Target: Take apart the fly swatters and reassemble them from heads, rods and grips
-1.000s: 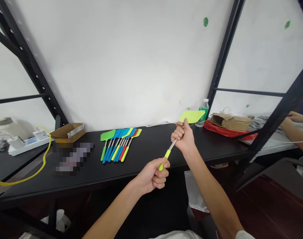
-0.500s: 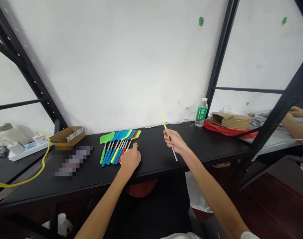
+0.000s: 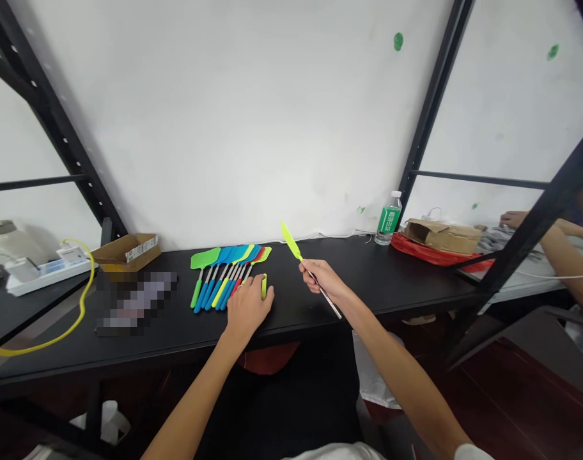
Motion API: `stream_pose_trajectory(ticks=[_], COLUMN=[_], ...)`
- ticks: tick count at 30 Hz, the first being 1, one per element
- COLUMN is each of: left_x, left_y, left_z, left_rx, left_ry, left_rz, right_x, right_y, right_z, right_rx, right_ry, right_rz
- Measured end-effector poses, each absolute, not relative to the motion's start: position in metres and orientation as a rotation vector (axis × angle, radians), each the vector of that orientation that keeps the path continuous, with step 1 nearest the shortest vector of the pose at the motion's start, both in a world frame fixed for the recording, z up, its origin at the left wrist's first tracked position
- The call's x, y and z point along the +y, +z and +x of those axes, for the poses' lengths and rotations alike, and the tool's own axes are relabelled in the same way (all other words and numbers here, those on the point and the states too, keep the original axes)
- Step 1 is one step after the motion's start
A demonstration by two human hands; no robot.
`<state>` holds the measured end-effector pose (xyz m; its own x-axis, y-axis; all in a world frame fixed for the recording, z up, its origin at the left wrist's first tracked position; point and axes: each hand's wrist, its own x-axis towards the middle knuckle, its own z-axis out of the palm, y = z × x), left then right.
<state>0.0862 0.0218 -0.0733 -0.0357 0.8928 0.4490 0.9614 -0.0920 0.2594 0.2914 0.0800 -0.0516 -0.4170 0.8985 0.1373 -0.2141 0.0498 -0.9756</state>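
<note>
In my right hand (image 3: 324, 280) is a yellow fly swatter (image 3: 290, 240), gripped by its metal shaft with the head tilted up to the left. The bare end of the shaft sticks out below the fist. My left hand (image 3: 248, 308) is closed around a short yellow handle (image 3: 264, 287), which shows between thumb and fingers. That hand rests over the right end of a row of fly swatters (image 3: 219, 271) in green, blue, yellow and red. Their heads overlap, handles pointing toward me, and the hand hides some of the rightmost handles.
Left of the swatters are an open cardboard box (image 3: 128, 254), a blurred-out item (image 3: 140, 301) and a power strip (image 3: 46, 273) with a yellow cable (image 3: 83, 300). A water bottle (image 3: 388, 219) and cardboard (image 3: 442, 234) on red plastic stand right. Another person's arms (image 3: 567, 252) show far right.
My right hand has moved slightly left and turned the swatter, so its yellow head shows wider and leans left. More of the yellow handle shows in my left hand.
</note>
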Motion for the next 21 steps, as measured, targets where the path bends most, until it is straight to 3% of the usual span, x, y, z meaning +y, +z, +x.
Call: stream_pose_trajectory(ticks=[4,9,13,16,21], left_x=[0.019,0.016,0.010,0.007,0.008], left_y=[-0.066,-0.059,-0.058,-0.057,-0.055], left_z=[0.093,0.101,0.100,0.097,0.093], left_rx=[-1.949,-1.986,-1.954,-1.848,-1.827], left_ry=[-1.238,-2.427,-3.149,-3.213,-2.964], left_rz=[-2.250,-2.683,-2.460,-2.306,-2.173], right_x=[0.071,0.055,0.043,0.036,0.030], right_y=[-0.054,-0.052,-0.054,-0.058,-0.062], right_z=[0.280,0.266,0.251,0.241,0.230], right_rx=[-1.408,-1.237,-1.131,-1.140,-1.246], right_ry=[1.680,2.101,2.290,2.310,2.141], right_rz=[-0.654,-0.397,-0.299,-0.291,-0.348])
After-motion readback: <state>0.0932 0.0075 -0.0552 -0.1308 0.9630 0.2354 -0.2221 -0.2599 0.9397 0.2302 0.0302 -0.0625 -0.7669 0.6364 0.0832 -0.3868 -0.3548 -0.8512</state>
